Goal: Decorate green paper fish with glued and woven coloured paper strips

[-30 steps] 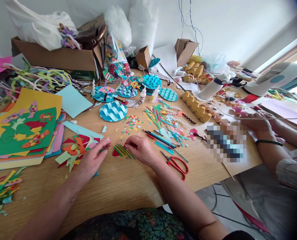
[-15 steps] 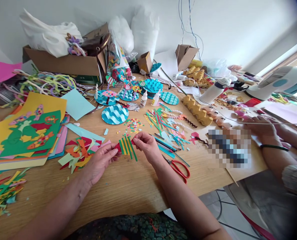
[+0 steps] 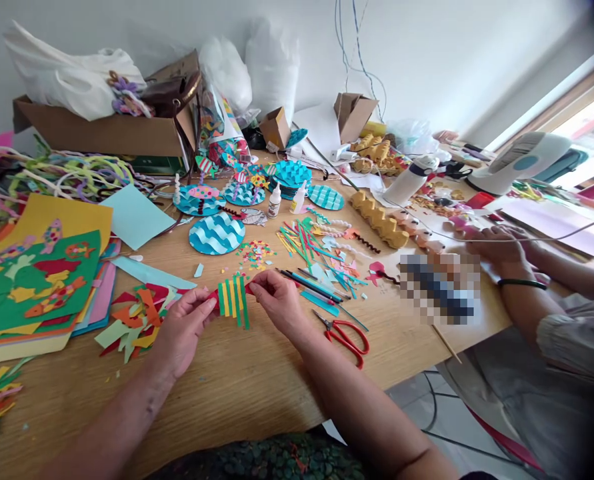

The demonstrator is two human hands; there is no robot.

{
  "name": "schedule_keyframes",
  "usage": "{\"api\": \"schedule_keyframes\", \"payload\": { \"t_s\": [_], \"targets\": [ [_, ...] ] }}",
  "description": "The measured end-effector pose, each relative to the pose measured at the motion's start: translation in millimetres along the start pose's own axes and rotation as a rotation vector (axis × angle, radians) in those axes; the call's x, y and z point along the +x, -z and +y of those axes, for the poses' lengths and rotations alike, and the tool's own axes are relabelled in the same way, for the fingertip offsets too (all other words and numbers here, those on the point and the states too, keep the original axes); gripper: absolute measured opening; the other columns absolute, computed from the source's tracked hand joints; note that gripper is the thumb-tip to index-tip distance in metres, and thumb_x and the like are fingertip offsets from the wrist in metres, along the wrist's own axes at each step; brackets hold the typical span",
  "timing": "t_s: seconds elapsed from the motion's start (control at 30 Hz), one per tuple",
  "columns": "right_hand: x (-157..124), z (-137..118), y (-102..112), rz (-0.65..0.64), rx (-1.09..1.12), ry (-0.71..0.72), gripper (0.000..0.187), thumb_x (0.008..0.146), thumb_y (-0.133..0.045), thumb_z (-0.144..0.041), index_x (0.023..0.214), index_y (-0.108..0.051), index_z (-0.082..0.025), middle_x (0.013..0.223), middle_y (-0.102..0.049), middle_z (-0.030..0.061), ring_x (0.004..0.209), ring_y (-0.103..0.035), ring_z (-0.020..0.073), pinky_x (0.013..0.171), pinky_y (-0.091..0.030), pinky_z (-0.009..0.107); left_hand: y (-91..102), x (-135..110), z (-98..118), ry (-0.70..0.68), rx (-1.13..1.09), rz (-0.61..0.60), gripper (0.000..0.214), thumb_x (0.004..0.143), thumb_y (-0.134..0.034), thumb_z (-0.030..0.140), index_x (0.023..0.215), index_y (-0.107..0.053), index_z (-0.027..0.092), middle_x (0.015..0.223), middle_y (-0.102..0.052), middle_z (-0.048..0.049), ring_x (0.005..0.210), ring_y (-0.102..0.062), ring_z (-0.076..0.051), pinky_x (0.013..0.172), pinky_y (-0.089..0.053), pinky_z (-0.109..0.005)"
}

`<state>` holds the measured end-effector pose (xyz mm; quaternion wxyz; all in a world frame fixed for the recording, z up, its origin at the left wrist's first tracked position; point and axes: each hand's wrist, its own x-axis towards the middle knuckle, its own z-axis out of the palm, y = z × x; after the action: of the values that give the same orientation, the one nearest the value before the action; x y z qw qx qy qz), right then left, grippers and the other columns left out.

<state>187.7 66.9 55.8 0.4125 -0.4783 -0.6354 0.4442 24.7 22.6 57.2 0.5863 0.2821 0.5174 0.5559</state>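
I hold a small red paper shape woven with green and yellow strips (image 3: 233, 299) just above the wooden table (image 3: 237, 380). My left hand (image 3: 183, 328) pinches its left end. My right hand (image 3: 275, 301) pinches its right end. The strips hang upright between my fingertips. Red-handled scissors (image 3: 345, 338) lie just right of my right wrist. A heap of coloured paper scraps (image 3: 135, 315) sits by my left hand.
Stacked coloured card sheets (image 3: 37, 280) lie at left. Blue wavy paper discs (image 3: 215, 233), glue bottles (image 3: 275, 200), loose paper strips (image 3: 307, 240) and pens (image 3: 307, 283) fill the middle. A cardboard box (image 3: 101, 130) stands behind. Another person's hands (image 3: 497, 248) work at right.
The woven piece was lying on the table under my right hand; both hands have picked it up and turned it so the strips stand upright. The view has shifted slightly.
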Motion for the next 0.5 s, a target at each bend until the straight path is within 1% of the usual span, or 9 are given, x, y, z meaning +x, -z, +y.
{"api": "schedule_keyframes", "payload": {
  "t_s": [0.1, 0.17, 0.23, 0.3, 0.5],
  "targets": [
    [-0.4, -3.1, 1.4, -0.065, 0.207, -0.118, 0.015, 0.073, -0.055, -0.031, 0.070, -0.054, -0.017, 0.060, -0.053, -0.0026, 0.052, -0.044, 0.0070, 0.049, -0.034, 0.019, -1.1, -1.4, 2.5, 0.007, -0.007, 0.013, 0.027, 0.053, -0.077, 0.031, 0.065, -0.057, 0.018, 0.072, -0.060, 0.0030, 0.071, -0.057, -0.014, 0.067, -0.048, -0.026],
    [-0.2, -3.5, 2.4, -0.151, 0.345, -0.198, 0.020, 0.072, -0.057, -0.036, 0.072, -0.054, -0.017, 0.061, -0.053, -0.0028, 0.050, -0.044, 0.0062, 0.048, -0.033, 0.019, -0.5, -1.9, 3.1, 0.006, -0.017, 0.003, 0.026, 0.054, -0.076, 0.030, 0.066, -0.057, 0.018, 0.071, -0.061, 0.0031, 0.069, -0.057, -0.013, 0.065, -0.048, -0.025],
    [0.3, -2.6, 2.6, -0.246, 0.409, -0.251, 0.022, 0.070, -0.059, -0.037, 0.073, -0.054, -0.016, 0.062, -0.053, -0.0031, 0.050, -0.044, 0.0057, 0.047, -0.033, 0.019, 0.7, -2.1, 3.2, 0.007, -0.043, -0.019, 0.024, 0.055, -0.076, 0.028, 0.066, -0.057, 0.018, 0.071, -0.061, 0.0035, 0.068, -0.056, -0.012, 0.065, -0.047, -0.024],
    [0.7, -0.9, 1.7, -0.301, 0.423, -0.282, 0.022, 0.068, -0.062, -0.036, 0.073, -0.055, -0.015, 0.061, -0.051, -0.0042, 0.050, -0.042, 0.0053, 0.047, -0.031, 0.019, 1.7, -2.3, 3.0, 0.020, -0.074, -0.041, 0.023, 0.056, -0.076, 0.026, 0.066, -0.057, 0.018, 0.072, -0.061, 0.0041, 0.068, -0.056, -0.011, 0.064, -0.047, -0.023],
    [0.8, 0.3, -1.9, -0.268, 0.407, -0.306, 0.015, 0.065, -0.064, -0.026, 0.069, -0.055, -0.015, 0.056, -0.047, -0.0065, 0.050, -0.037, 0.0050, 0.048, -0.028, 0.019, 1.6, -4.0, 2.1, 0.048, -0.098, -0.059, 0.022, 0.058, -0.075, 0.024, 0.069, -0.058, 0.019, 0.071, -0.061, 0.0047, 0.068, -0.056, -0.011, 0.065, -0.047, -0.023]
  ]
}}
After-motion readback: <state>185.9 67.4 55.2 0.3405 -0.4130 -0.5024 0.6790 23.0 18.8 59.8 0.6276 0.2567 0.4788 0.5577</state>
